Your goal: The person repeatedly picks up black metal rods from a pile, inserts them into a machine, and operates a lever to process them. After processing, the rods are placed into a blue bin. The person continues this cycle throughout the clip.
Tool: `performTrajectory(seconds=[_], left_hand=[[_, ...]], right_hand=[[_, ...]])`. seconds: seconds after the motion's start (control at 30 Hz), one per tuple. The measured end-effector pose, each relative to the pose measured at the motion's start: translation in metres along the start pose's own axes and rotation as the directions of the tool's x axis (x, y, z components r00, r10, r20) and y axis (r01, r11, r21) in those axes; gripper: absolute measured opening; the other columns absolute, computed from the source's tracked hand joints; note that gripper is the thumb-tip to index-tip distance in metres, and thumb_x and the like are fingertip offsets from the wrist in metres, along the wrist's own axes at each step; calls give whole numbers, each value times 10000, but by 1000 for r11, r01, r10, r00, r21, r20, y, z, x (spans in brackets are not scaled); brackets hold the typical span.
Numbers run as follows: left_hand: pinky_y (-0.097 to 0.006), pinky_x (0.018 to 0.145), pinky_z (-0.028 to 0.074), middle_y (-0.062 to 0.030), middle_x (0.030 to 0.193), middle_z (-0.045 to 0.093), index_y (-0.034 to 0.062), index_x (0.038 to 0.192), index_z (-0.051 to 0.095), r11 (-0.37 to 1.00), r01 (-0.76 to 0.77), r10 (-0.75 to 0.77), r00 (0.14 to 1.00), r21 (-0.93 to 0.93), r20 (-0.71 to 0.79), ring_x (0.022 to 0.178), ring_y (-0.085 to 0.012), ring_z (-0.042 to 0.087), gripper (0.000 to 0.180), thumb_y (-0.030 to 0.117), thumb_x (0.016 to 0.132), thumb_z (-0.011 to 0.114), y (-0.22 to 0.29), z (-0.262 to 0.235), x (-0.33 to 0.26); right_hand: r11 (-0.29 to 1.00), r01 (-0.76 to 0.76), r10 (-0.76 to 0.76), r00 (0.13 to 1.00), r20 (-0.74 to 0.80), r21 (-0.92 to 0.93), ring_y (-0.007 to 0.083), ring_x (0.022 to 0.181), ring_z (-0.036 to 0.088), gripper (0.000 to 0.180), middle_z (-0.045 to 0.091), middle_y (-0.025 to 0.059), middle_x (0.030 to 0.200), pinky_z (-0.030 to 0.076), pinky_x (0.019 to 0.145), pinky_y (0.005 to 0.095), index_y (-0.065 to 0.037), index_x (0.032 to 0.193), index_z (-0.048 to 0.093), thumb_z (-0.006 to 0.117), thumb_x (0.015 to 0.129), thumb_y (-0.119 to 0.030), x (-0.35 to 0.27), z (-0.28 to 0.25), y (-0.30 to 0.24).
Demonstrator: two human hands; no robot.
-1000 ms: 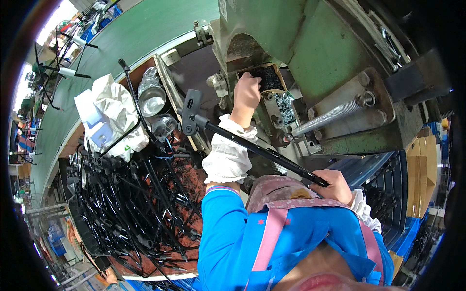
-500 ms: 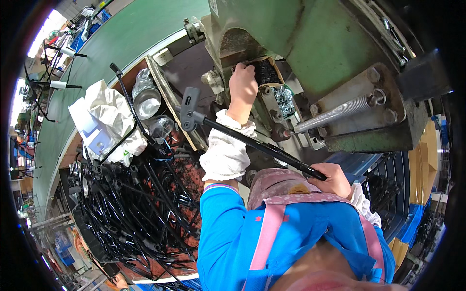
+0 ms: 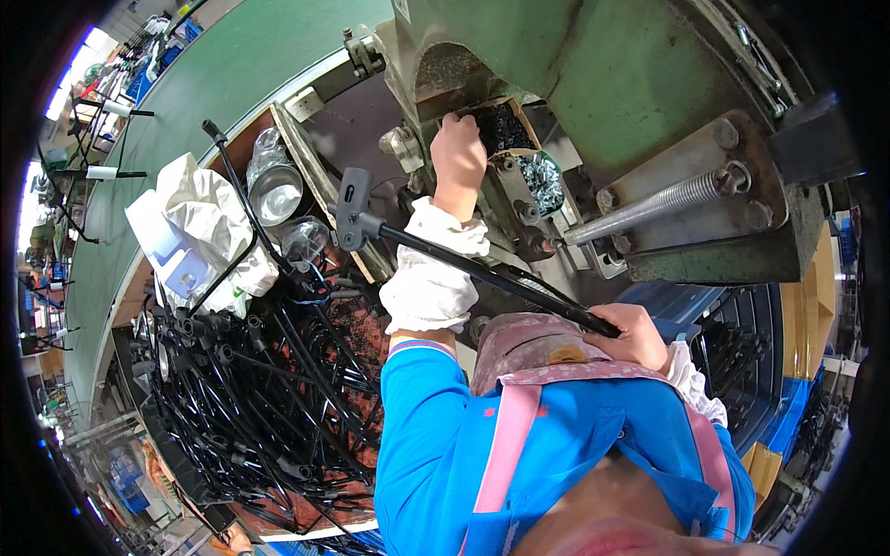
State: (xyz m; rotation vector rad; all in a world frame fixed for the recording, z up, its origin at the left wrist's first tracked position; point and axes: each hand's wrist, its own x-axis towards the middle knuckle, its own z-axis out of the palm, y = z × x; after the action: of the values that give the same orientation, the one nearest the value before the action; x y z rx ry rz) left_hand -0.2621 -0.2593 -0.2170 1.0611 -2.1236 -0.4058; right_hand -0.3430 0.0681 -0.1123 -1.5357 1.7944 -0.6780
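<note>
The right hand (image 3: 633, 335) is closed around the near end of a long black metal rod (image 3: 482, 271), holding it low against the body, just above a pink apron (image 3: 528, 357). The rod runs up and to the left, and its far end carries a flat bracket fitting (image 3: 350, 208) that hangs free above the bench, so the one grip seems to keep the whole piece level and ready. The left hand (image 3: 458, 157) reaches forward past a white sleeve guard (image 3: 428, 273), fingers curled down into a small box of dark small parts (image 3: 505, 125) set in the mouth of a green press machine (image 3: 593, 74); whether it has pinched a part yet cannot be told. Just beside that box sits a second tray of shiny screws (image 3: 542, 181), both placed close to the machine, probably for easy reach. To the person's left, a heap of similar black rods (image 3: 250, 398) lies piled on the bench, well within arm's reach. Beyond the heap are clear plastic cups (image 3: 273, 190) and a bundle of white cloth (image 3: 199, 227). A coil spring (image 3: 658, 204) shows on the machine's right flank.
</note>
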Motion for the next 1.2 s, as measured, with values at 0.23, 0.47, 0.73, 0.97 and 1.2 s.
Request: performTrajectory(seconds=[0.23, 0.47, 0.73, 0.97, 1.2], left_hand=[[-418, 700, 485, -177, 800, 585, 33, 809, 666, 961, -188, 204, 977, -202, 64, 785, -362, 583, 97, 103, 748, 639, 2, 4, -2], [-428, 687, 488, -190, 805, 558, 6, 765, 618, 979, -153, 164, 984, -137, 70, 762, -379, 574, 57, 55, 750, 594, -1, 15, -1], [-461, 644, 486, -227, 785, 551, -17, 837, 500, 984, -126, 119, 991, -127, -60, 728, -421, 570, 72, 3, 773, 525, 1, 8, -5], [-443, 636, 494, -214, 812, 568, -3, 830, 579, 978, -144, 127, 985, -152, -118, 732, -411, 587, 92, -2, 763, 516, 6, 2, -4], [-409, 713, 490, -163, 849, 578, 21, 829, 653, 981, -113, 133, 983, -160, 124, 802, -352, 585, 123, 127, 801, 599, 18, 26, 6]], right_hand=[[998, -50, 49, 999, 24, 24, 343, 653, 576, 278, 569, 200, 733, 442, 579, 374, 9, 925, 630, 728, 682, -82, 3, 1, -4], [1000, -11, 11, 1000, -5, 5, 350, 670, 580, 299, 591, 197, 756, 453, 593, 376, 4, 947, 629, 729, 681, -87, -1, -1, 1], [1000, -10, 10, 1000, -4, 13, 290, 638, 582, 309, 589, 193, 757, 454, 590, 341, 26, 959, 623, 733, 682, -56, -1, -2, 1], [1000, 20, -20, 999, -37, 9, 344, 671, 579, 303, 586, 192, 745, 450, 593, 377, -2, 958, 628, 731, 688, -92, 0, -1, 3], [999, -45, 45, 999, 16, -6, 338, 666, 583, 295, 592, 202, 757, 452, 599, 367, 16, 953, 630, 727, 694, -86, 6, -9, -2]])
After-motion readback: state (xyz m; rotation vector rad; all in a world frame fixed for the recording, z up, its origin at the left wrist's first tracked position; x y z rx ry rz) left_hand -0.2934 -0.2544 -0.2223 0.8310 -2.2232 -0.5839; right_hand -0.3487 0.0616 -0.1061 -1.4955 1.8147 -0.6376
